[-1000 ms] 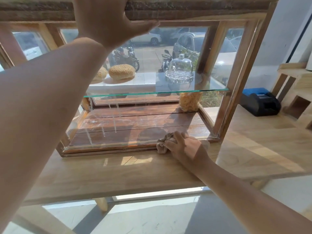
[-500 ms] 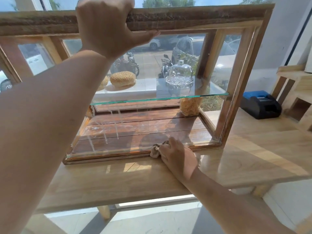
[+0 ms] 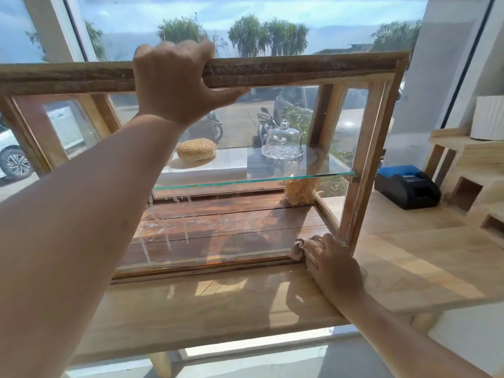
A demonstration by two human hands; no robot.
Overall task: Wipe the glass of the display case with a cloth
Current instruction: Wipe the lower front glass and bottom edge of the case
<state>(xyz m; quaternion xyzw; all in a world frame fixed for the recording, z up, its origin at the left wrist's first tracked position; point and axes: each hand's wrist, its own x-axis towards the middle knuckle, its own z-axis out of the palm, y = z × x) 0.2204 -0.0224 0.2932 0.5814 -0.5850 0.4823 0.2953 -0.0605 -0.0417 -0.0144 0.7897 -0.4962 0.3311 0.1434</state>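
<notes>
A wooden-framed display case (image 3: 362,159) stands on a light wooden counter (image 3: 409,268). Its front glass pane (image 3: 245,227) carries white drip streaks at the lower left. My left hand (image 3: 174,85) grips the case's top rail, fingers over the far side. My right hand (image 3: 331,261) presses a crumpled beige cloth (image 3: 298,249) against the glass at the bottom right corner. Most of the cloth is hidden under my fingers.
Inside, a glass shelf (image 3: 321,174) holds a sesame bun (image 3: 196,153) and a glass dome on a dish (image 3: 283,144); a jar of yellowish snacks (image 3: 300,190) stands below. A black and blue receipt printer (image 3: 406,186) and stepped wooden shelving (image 3: 469,170) sit at the right.
My right hand has slid the cloth rightwards along the bottom of the glass to the right corner. The view has tilted upward, and my left hand keeps its grip on the top rail.
</notes>
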